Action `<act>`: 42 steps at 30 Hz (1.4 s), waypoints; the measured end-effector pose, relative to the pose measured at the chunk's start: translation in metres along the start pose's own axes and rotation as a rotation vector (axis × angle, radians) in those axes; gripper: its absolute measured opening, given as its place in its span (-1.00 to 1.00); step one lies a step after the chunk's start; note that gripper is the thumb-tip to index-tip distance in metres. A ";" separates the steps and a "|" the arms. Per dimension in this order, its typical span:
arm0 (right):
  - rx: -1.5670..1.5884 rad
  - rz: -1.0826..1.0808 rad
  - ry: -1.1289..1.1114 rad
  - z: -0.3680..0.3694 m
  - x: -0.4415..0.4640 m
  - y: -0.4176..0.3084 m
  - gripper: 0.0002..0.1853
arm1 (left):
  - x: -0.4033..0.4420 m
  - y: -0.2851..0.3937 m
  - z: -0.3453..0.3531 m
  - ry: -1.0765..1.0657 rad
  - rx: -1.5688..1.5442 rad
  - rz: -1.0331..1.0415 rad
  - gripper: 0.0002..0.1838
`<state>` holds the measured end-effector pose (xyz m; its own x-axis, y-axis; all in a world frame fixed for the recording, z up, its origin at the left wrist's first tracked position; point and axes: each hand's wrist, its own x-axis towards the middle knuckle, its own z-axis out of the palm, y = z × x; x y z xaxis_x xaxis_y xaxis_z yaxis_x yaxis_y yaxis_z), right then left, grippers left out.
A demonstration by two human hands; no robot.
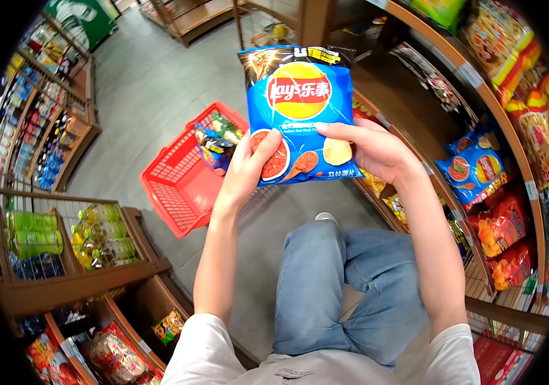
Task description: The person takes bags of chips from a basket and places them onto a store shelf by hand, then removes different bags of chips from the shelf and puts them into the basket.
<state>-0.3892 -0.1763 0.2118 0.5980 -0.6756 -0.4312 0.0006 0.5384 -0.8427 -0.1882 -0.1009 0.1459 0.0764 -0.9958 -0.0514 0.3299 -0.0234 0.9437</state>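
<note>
Up in front of me is a blue Lay's bag of potato chips (300, 138), its printed front facing me. My left hand (252, 160) grips its lower left side, thumb on the front. On the lower right side my right hand (380, 151) holds it the same way; the fingers behind the bag are hidden. Below and left of the bag, a red shopping basket (188, 215) stands on the grey floor with a few colourful packets (217, 141) at its far end.
Right of me, a curved shelf (505, 128) carries snack bags, among them similar blue chip bags (473, 167) and red chip bags (505, 221). Drink shelves (46, 122) line the far left. Closer on the left are a rack of bottles (101, 234) and bins with packets (117, 353).
</note>
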 end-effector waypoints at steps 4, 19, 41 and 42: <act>-0.214 -0.090 0.174 -0.023 -0.020 -0.004 -0.41 | 0.018 -0.006 0.028 -0.077 0.040 0.068 -0.45; -0.447 -0.520 1.209 -0.145 -0.013 0.009 -0.59 | 0.154 -0.046 0.162 -0.219 0.606 0.713 -0.64; -0.321 -0.338 1.476 -0.198 0.000 -0.003 -0.54 | 0.267 -0.132 0.290 -0.164 0.668 0.515 -0.54; -0.324 -0.340 1.473 -0.196 -0.001 -0.005 -0.54 | 0.263 -0.132 0.287 -0.171 0.655 0.507 -0.51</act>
<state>-0.5468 -0.2766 0.1536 -0.6873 -0.7258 0.0283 -0.3166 0.2642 -0.9110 -0.4816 -0.3854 0.1019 -0.0929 -0.8982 0.4297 -0.3215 0.4355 0.8408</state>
